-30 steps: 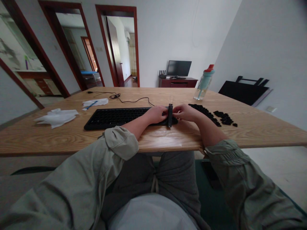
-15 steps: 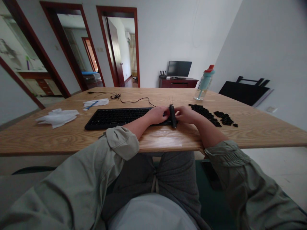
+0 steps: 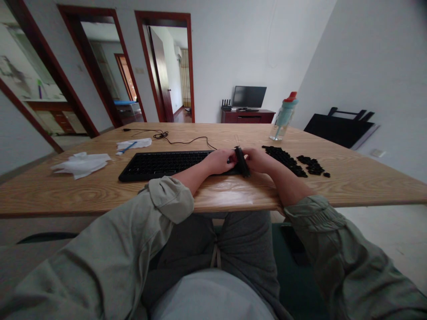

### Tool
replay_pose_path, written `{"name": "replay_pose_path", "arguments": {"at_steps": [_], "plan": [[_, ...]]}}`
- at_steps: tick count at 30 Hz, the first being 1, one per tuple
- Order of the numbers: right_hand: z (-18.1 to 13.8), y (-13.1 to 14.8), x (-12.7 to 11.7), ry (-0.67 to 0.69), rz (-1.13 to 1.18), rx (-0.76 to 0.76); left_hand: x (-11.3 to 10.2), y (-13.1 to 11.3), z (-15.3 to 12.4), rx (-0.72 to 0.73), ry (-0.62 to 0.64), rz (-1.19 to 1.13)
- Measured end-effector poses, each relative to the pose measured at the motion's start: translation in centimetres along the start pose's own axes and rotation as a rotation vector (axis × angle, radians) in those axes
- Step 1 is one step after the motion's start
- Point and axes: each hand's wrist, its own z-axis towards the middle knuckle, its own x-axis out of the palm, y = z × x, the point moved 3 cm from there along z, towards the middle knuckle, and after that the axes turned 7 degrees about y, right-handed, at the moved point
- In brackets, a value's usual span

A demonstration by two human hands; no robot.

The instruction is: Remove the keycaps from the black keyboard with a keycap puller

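A black-handled keycap puller (image 3: 242, 162) with thin wire loops stands tilted between my hands, over the right end of a black keyboard (image 3: 167, 165). My right hand (image 3: 258, 160) is closed on the puller from the right, its fingertips partly hidden behind the handle. Close against the puller's left side, my left hand (image 3: 220, 161) has its fingers curled together above the keyboard. What they pinch, if anything, is hidden. Loose black keycaps (image 3: 283, 161) lie in a long patch to the right of my right hand, with a smaller cluster (image 3: 312, 164) beyond it.
A water bottle (image 3: 283, 118) with a red lid stands at the back right of the wooden table (image 3: 360, 178). On the left lie a crumpled white tissue (image 3: 82, 164) and a blue-handled brush (image 3: 128, 147) on another tissue. The keyboard's black cable (image 3: 187, 141) runs behind it.
The lower end of the puller's handle has swung slightly to the right, so it leans more. Both hands stay almost where they were.
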Motion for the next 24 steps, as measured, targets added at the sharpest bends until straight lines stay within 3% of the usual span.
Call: {"name": "replay_pose_path", "arguments": {"at_steps": [10, 19, 24], "plan": [[-0.07, -0.60, -0.36, -0.066, 0.132, 0.097, 0.12, -0.12, 0.59, -0.045, -0.021, -0.116], [-0.27, -0.54, 0.00, -0.011, 0.307, 0.034, 0.17, 0.06, 0.64, -0.081, -0.011, -0.090], [-0.42, 0.29, -0.67, 0.011, 0.246, 0.012, 0.12, 0.18, 0.53, -0.076, -0.004, -0.086]]}}
